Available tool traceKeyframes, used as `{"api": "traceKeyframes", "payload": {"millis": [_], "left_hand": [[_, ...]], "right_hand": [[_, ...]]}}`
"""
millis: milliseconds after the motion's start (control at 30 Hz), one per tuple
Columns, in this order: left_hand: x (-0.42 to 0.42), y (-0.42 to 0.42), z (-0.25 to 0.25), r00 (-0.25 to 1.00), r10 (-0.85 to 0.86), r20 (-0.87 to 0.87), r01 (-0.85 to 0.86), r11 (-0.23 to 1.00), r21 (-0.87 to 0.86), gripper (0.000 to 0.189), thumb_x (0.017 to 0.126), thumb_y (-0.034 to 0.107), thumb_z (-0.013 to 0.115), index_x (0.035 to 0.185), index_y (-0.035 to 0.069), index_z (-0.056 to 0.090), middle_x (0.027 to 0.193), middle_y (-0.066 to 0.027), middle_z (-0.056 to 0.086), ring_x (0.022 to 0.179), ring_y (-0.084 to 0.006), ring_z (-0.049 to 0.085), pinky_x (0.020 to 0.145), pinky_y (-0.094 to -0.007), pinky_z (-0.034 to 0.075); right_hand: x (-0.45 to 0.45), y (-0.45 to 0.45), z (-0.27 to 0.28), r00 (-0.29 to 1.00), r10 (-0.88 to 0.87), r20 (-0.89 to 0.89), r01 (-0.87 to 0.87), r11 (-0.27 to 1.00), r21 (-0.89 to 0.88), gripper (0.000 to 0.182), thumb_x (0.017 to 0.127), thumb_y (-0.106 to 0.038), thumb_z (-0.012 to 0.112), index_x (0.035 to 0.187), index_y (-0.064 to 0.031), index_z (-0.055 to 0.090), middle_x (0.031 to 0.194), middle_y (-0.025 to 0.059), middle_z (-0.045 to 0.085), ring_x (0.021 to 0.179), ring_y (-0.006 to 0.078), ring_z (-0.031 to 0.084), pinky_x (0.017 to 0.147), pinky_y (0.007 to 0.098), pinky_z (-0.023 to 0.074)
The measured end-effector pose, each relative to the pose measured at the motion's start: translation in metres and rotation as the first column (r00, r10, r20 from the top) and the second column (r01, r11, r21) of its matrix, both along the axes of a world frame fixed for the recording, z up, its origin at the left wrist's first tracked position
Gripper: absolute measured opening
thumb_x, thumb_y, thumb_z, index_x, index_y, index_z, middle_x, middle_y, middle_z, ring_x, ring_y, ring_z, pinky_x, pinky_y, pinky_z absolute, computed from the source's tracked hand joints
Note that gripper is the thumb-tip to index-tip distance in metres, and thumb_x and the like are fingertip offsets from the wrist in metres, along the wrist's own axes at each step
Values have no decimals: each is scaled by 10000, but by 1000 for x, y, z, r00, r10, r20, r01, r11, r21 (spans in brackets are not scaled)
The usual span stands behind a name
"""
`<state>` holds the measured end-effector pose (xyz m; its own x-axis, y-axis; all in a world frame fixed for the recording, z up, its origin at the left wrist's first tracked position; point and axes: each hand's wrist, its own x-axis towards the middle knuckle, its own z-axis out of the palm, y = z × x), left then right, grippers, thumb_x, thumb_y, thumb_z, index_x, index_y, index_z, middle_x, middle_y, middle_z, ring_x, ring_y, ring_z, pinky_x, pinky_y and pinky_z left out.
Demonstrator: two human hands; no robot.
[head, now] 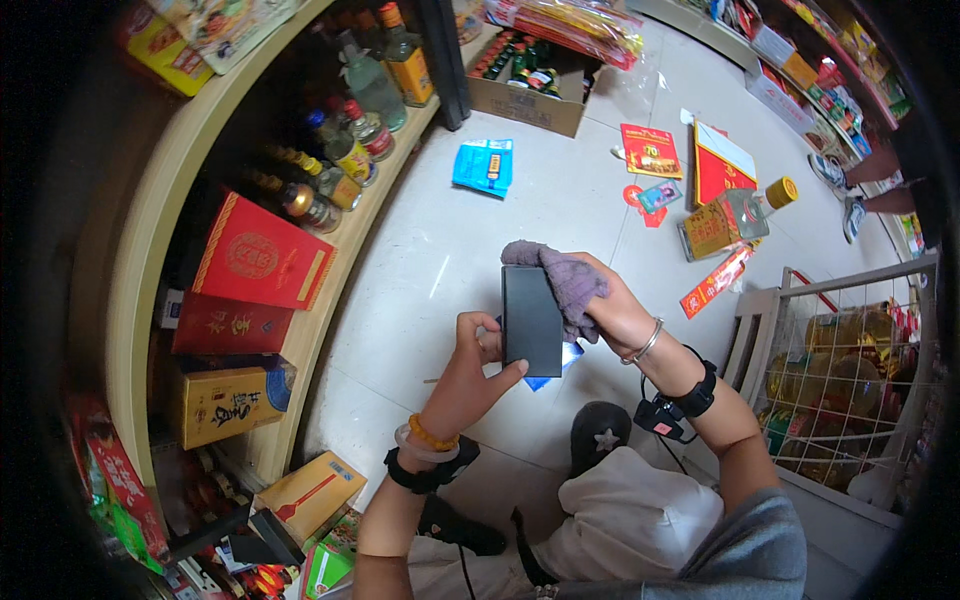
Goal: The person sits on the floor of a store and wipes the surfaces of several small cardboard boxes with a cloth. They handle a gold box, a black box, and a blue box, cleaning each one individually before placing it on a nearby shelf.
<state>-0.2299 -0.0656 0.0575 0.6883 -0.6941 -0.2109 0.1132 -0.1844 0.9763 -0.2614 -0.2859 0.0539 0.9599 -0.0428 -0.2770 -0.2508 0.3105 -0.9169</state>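
A dark, flat-faced box [531, 322] is held over the floor in front of me. My left hand [471, 364] grips it at the left side and lower edge, thumb on the near corner. My right hand [611, 304] clutches a purple-grey cloth [574, 281], which lies against the box's upper right edge. Part of a blue package [570, 357] shows on the floor beneath the box; the rest is hidden.
On the left, a wooden shelf [379, 217] holds bottles and red gift boxes [262, 251]. Across the tiled floor lie a blue pouch [484, 166], a large bottle [724, 223] and a carton of bottles [525, 105]. A wire-fronted rack [840, 390] stands right; another person's shoes [853, 217] are beyond.
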Motion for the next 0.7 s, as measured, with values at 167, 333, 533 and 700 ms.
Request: {"api": "traceKeyframes", "payload": {"millis": [167,333,533,700], "left_hand": [[-8,-8,-25,959,-22,-281,-21,989,-147,508,894,14,539,1267,104,206,1076,-179,587,953,-198,602,780,-315,494],[-5,-18,-23,936,-79,-342,79,997,-11,531,929,69,506,1348,106,183,1100,-162,583,913,-179,615,692,-279,503],[-14,-29,-35,953,-35,-302,53,997,49,589,917,110,549,1349,70,152,1151,-159,530,908,-152,598,640,-252,507],[-23,-38,-47,962,91,-257,-82,996,44,607,914,116,551,1375,60,160,1242,-181,464,982,-198,584,676,-282,546]], "right_hand": [[-9,-6,-23,993,-61,-101,60,998,-20,346,823,-15,557,1154,-27,457,1025,63,592,940,117,584,816,267,488],[-10,-15,-41,985,-93,-148,89,995,-35,333,801,-6,542,1111,-20,423,976,76,578,906,124,581,768,269,498],[-14,-13,-48,987,-99,-130,72,979,-193,382,800,-66,610,1112,-6,399,998,84,563,932,127,565,809,276,484],[-15,-8,-40,995,-73,-62,61,983,-175,445,800,-79,622,1164,4,380,1065,102,549,999,144,555,865,286,471]]}}
